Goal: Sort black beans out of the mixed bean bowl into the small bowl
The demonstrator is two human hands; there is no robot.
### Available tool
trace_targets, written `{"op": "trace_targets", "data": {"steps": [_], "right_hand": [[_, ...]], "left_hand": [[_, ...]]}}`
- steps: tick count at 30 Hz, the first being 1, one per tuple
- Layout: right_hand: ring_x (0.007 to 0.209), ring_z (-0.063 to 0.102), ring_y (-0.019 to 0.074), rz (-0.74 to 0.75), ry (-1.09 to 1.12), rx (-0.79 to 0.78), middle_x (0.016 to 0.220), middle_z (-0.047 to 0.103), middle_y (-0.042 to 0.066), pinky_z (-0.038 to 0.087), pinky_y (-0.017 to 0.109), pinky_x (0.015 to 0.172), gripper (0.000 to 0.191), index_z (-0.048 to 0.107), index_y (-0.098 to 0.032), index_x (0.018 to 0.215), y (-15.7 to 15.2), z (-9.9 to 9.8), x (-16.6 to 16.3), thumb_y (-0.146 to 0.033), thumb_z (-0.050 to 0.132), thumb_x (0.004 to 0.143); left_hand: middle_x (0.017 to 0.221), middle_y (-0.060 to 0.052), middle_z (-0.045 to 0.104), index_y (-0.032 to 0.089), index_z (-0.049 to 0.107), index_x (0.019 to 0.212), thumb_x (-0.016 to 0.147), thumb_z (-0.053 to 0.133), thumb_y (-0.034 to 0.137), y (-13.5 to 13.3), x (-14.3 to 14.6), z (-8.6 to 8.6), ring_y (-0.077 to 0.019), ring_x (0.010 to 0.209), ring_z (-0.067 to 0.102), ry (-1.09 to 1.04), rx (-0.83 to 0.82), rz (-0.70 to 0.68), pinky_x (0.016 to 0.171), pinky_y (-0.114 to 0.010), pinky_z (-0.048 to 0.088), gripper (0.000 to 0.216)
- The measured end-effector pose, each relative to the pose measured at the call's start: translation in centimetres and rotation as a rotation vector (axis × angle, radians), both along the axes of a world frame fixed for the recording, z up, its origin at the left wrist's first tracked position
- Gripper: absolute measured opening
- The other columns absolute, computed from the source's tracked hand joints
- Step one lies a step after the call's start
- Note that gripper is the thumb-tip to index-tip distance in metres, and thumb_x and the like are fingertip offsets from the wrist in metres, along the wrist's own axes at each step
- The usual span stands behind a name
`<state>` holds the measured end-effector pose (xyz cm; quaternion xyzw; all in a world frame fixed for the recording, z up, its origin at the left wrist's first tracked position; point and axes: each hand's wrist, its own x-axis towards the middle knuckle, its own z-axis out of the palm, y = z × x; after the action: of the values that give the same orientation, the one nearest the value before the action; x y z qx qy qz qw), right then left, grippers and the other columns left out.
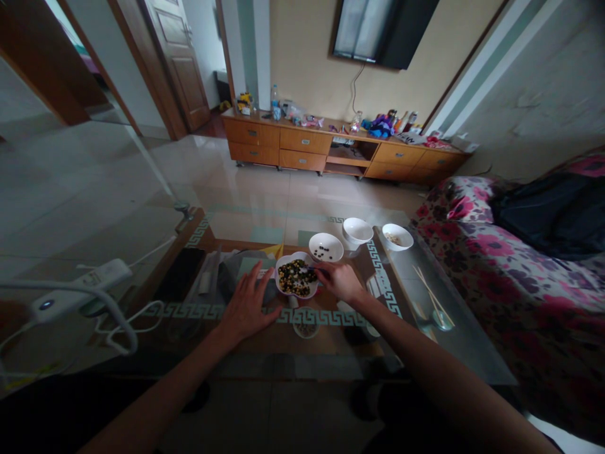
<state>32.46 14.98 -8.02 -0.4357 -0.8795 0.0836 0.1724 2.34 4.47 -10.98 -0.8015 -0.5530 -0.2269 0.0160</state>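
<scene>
A white flower-shaped dish (297, 278) full of mixed dark and yellow beans sits on the glass table (265, 343). My left hand (248, 304) lies flat on the glass just left of the dish, fingers spread, fingertips near its rim. At the dish's right edge is my right hand (338, 280), fingers pinched together over the beans. What they pinch is too small to make out. Behind the dish stands a white bowl (326, 247) with a few dark beans in it.
Two more white bowls (358, 230) (397, 237) stand farther back. Chopsticks (428, 289) lie on the table's right side. A black phone (182, 273) and a white power strip (80, 287) are at the left. A floral sofa (496, 277) runs along the right.
</scene>
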Motion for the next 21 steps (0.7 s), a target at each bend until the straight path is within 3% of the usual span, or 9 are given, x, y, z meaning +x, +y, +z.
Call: {"op": "trace_targets", "data": {"steps": [6, 9, 14, 17, 21], "right_hand": [[0.083, 0.08, 0.023, -0.044, 0.149, 0.001, 0.105, 0.086, 0.008, 0.059, 0.031, 0.075, 0.027, 0.081, -0.023, 0.115, 0.6, 0.7, 0.8, -0.033, 0.058, 0.106], [0.082, 0.081, 0.0243, -0.2, 0.243, 0.031, 0.102, 0.086, 0.009, 0.059, 0.031, 0.074, 0.03, 0.082, -0.022, 0.11, 1.7, 1.0, 2.0, -0.038, 0.057, 0.106], [0.08, 0.081, 0.0267, -0.405, 0.22, 0.018, 0.091, 0.086, 0.008, 0.058, 0.031, 0.071, 0.025, 0.083, -0.022, 0.103, 3.3, 1.4, 3.7, -0.037, 0.062, 0.1], [0.084, 0.082, 0.0256, -0.379, 0.302, 0.017, 0.097, 0.086, 0.008, 0.06, 0.03, 0.074, 0.026, 0.083, -0.023, 0.105, 3.0, 1.7, 3.4, -0.038, 0.062, 0.101], [0.081, 0.08, 0.0229, -0.208, 0.342, -0.023, 0.103, 0.086, 0.007, 0.061, 0.03, 0.076, 0.029, 0.083, -0.022, 0.11, 1.3, 1.4, 1.7, -0.04, 0.06, 0.104]], "left_hand": [[0.173, -0.025, 0.022, 0.016, 0.028, 0.165, 0.089, 0.078, 0.045, -0.1, 0.1, 0.0, -0.0438, 0.153, 0.039, 0.008, -0.006, 0.006, 0.123, -0.063, 0.043, 0.096], [0.173, -0.025, 0.022, 0.016, 0.026, 0.166, 0.09, 0.078, 0.046, 0.0, 0.1, 0.0, -0.0438, 0.153, 0.039, 0.006, -0.007, 0.003, 0.123, -0.064, 0.044, 0.097], [0.173, -0.025, 0.022, 0.017, 0.026, 0.166, 0.091, 0.076, 0.046, 0.1, 0.0, 0.0, -0.0427, 0.155, 0.037, 0.004, -0.009, 0.002, 0.123, -0.063, 0.044, 0.094], [0.173, -0.024, 0.021, 0.017, 0.026, 0.166, 0.093, 0.074, 0.049, 0.2, -0.1, -0.2, -0.0421, 0.156, 0.036, -0.002, -0.009, 0.0, 0.123, -0.062, 0.043, 0.093], [0.174, -0.024, 0.02, 0.017, 0.027, 0.166, 0.093, 0.073, 0.05, 0.1, -0.2, -0.4, -0.0423, 0.155, 0.036, 0.003, -0.007, -0.002, 0.124, -0.062, 0.043, 0.093]]}}
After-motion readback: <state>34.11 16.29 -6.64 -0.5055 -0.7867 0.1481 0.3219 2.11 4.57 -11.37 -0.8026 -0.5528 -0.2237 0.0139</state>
